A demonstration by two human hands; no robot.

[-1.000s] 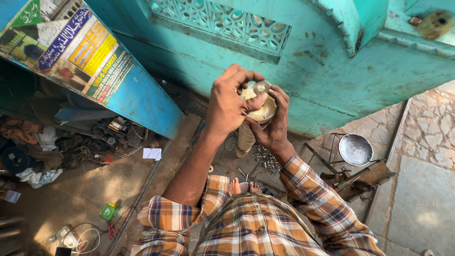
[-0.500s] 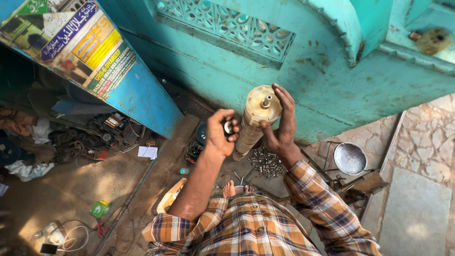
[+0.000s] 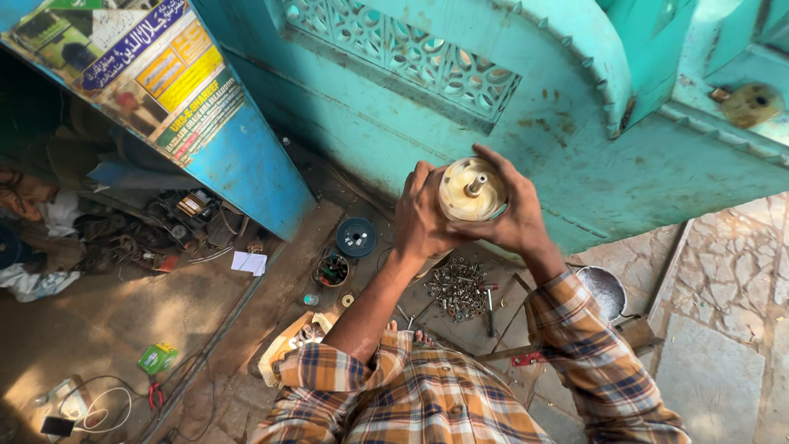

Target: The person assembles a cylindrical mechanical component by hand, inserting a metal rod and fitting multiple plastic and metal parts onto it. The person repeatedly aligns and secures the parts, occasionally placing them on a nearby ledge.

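Note:
A cream-coloured round motor part [image 3: 471,190] with a short metal shaft at its centre is held up in front of me. My left hand [image 3: 421,215] grips its left side. My right hand [image 3: 514,210] wraps around its right side and top, fingers curled over the rim. Both arms wear rolled plaid sleeves. Far below the hands, on the ground, lies a pile of screws and bolts [image 3: 459,288].
A turquoise wall with a lattice panel [image 3: 411,62] stands ahead, a blue cabinet with posters [image 3: 164,90] at left. On the ground lie a dark wire spool [image 3: 357,237], a small tub of parts [image 3: 333,269], a metal bowl [image 3: 606,289], red-handled pliers [image 3: 526,358] and scattered clutter at left.
My left hand, which was apart from the part and pinching something small, has come back onto its left side. Both hands now hold it, with the shaft end facing me.

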